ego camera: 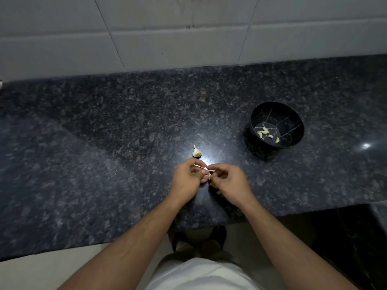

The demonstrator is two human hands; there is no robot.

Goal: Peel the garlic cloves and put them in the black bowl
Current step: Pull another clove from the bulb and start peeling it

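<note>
Several peeled cloves (265, 132) are already lying in the black bowl (293, 114) toward the counter's (104, 132) right end, while the left hand (186, 181) and right hand (228, 181) are pinching one clove (208, 175) together, stripping its skin (200, 166) near the front edge, with the garlic remnant (196, 152) waiting just behind.

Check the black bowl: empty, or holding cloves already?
Not empty. The black bowl holds several peeled cloves on its bottom, far from full.

Kitchen: dark granite counter (104, 132), white tiled wall (167, 38).
</note>
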